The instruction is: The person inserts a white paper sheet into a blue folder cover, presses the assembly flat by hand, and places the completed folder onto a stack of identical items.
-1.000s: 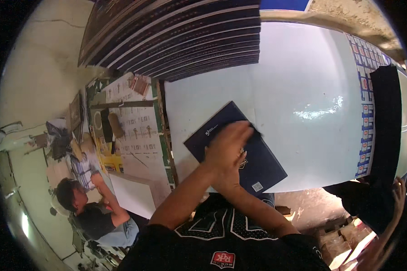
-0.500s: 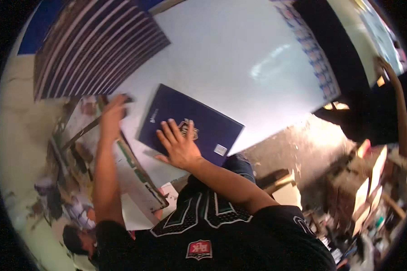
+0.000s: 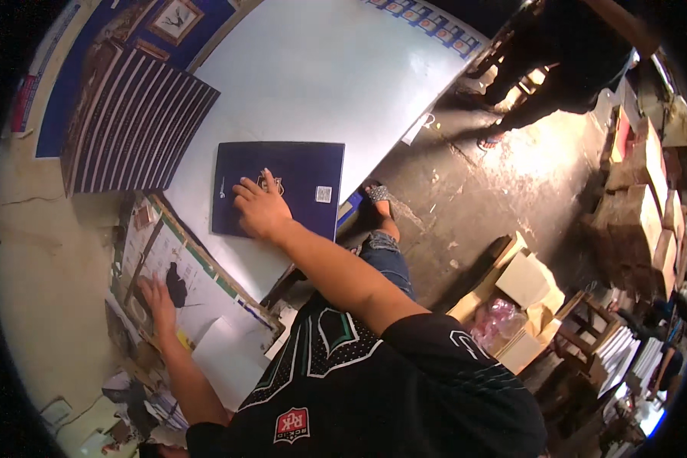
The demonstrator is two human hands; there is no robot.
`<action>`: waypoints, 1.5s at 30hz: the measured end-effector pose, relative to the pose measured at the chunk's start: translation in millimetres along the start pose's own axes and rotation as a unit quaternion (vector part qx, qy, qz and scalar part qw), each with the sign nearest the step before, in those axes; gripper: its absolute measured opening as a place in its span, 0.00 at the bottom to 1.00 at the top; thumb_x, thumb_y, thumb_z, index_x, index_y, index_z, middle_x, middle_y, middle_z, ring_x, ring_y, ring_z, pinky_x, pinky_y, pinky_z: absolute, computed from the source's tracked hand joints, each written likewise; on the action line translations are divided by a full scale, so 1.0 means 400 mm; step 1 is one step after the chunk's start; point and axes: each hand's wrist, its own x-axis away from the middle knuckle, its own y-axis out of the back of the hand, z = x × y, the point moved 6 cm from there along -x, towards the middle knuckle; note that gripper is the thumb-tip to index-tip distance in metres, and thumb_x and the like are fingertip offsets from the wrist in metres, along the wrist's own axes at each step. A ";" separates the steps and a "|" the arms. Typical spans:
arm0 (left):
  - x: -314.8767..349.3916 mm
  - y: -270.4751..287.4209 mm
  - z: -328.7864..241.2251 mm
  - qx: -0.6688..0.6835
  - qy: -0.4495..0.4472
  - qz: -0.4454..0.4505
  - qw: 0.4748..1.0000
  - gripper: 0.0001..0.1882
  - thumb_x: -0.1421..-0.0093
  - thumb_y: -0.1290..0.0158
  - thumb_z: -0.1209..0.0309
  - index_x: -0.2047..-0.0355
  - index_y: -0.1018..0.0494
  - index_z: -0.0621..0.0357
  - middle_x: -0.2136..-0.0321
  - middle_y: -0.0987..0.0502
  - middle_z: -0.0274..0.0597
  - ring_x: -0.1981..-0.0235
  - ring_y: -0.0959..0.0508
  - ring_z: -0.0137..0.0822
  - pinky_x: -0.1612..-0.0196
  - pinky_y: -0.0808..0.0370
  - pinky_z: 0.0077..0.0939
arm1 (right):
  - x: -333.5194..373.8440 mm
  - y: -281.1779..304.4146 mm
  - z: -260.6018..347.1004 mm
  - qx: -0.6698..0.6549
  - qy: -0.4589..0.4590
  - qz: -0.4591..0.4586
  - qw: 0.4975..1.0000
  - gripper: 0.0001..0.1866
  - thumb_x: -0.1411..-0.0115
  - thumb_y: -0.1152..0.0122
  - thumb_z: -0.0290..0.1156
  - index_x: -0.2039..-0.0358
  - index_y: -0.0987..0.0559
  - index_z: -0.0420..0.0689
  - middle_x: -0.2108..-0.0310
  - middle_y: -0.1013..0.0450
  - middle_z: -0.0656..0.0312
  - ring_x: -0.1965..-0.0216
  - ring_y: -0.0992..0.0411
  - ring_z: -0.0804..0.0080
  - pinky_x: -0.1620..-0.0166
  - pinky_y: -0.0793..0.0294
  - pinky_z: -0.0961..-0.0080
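Note:
A dark blue hardcover book (image 3: 298,214) lies flat on the white tabletop (image 3: 298,84), with a gold emblem and a small white label on its cover. My right hand (image 3: 263,208) rests on the cover with its fingers spread, partly hiding the emblem. To the left, my left hand (image 3: 157,299) is over a lower side table, its fingers apart and nothing seen in them. Right beside it is a crumpled black cloth (image 3: 176,285). Papers (image 3: 195,259) are spread on that side table around the cloth.
A tall stack of similar dark blue books (image 3: 141,122) stands at the tabletop's left end. Printed sheets (image 3: 427,23) lie along the far edge. Another person (image 3: 557,69) stands at the far right. An open carton (image 3: 511,298) and piled cardboard boxes (image 3: 637,221) occupy the floor at right.
My left hand has moved back from the tabletop's edge to the side table, and the black cloth is now beside it. My right hand stays on the book. The view has turned.

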 end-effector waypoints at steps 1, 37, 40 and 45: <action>0.008 0.020 0.003 -0.030 -0.060 -0.051 0.996 0.27 0.32 0.56 0.60 0.36 0.40 0.57 0.32 0.56 0.61 0.32 0.52 0.57 0.33 0.50 0.45 | -0.001 -0.005 0.014 0.008 0.007 0.027 1.000 0.22 0.43 0.49 0.38 0.49 0.24 0.48 0.37 0.37 0.63 0.33 0.47 0.66 0.32 0.63 0.40; 0.250 -0.202 -0.512 0.882 0.028 0.007 0.470 0.24 0.35 0.48 0.55 0.46 0.31 0.58 0.50 0.26 0.38 0.49 0.27 0.34 0.44 0.35 0.30 | 0.082 0.633 0.307 -0.174 0.119 0.091 0.973 0.33 0.45 0.41 0.14 0.38 0.35 0.42 0.45 0.29 0.45 0.44 0.30 0.61 0.44 0.30 0.72; 0.258 -0.018 -0.534 0.905 -0.039 -0.026 0.423 0.29 0.38 0.46 0.53 0.43 0.35 0.58 0.48 0.27 0.39 0.47 0.28 0.38 0.43 0.32 0.39 | 0.151 0.647 0.303 -0.178 0.213 0.073 0.958 0.33 0.47 0.37 0.17 0.39 0.34 0.41 0.52 0.25 0.44 0.51 0.25 0.55 0.51 0.25 0.68; 0.281 0.007 -0.499 0.922 -0.146 -0.035 0.357 0.22 0.39 0.44 0.57 0.48 0.31 0.51 0.51 0.25 0.39 0.51 0.25 0.41 0.42 0.34 0.42 | 0.185 0.613 0.244 -0.276 0.158 0.090 0.944 0.29 0.47 0.37 0.15 0.44 0.30 0.42 0.61 0.22 0.51 0.64 0.21 0.60 0.63 0.23 0.72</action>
